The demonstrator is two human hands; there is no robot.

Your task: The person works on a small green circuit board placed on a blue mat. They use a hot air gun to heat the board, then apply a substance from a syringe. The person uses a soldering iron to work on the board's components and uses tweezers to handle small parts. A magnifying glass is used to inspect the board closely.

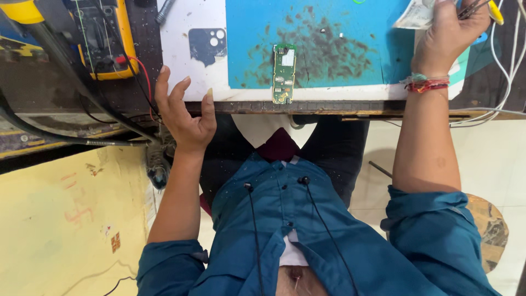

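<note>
While your left hand [183, 112] hovers with its fingers spread wide and holds nothing, it sits at the near edge of the worktop [252, 107], palm turned toward you. Up and to the left of that hand lies a yellow-cased meter [104, 35] with a dark face, and a red lead [143, 77] runs from it down toward your fingers. Thick black cables [71, 82] cross below the meter, further left of the hand. Just beyond your fingertips, on the white sheet [183, 77] that covers the worktop, you can see a dark cut-out patch [207, 45] shaped like a phone back, with round camera holes in its corner.

Between your two hands rests a narrow green circuit board [284, 74], lying flat and lengthwise, its near end reaching the worktop's edge. It carries small silver and dark parts along its length, with a pale square at the far end. Its upper part lies on a blue mat [246, 33], which is speckled with dark smudges to the right of the board. Neither hand touches it.

Your right hand [446, 33] is well apart from the board, up at the far right, wearing red and green threads [426, 83] at the wrist. It is closed around thin metal tweezers [471, 8], and a crumpled pale paper [416, 15] sits against its fingers. White wires [507, 66] trail down to the right of that hand.
</note>
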